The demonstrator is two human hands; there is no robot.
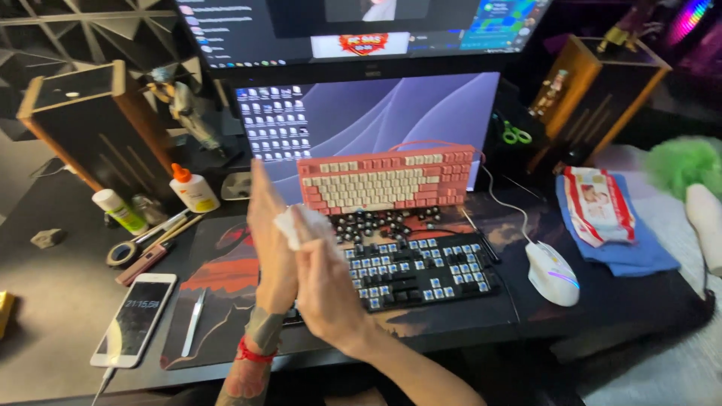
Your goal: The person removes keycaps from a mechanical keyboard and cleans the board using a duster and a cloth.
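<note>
I held a white wipe (302, 224) pressed between my left hand (269, 248) and right hand (325, 289), bunched at my fingertips above the black keyboard (421, 271), whose long axis ran left to right. A red-and-white wipe packet (598, 204) lay on blue cloth (639, 252) at the right; a white glue bottle (192, 188) stood left.

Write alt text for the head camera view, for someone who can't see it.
Two hands, left hand and right hand, rub a white wipe between them above a black keyboard with its keycaps removed. A pink keyboard leans against a monitor behind; a white mouse lies right.
</note>
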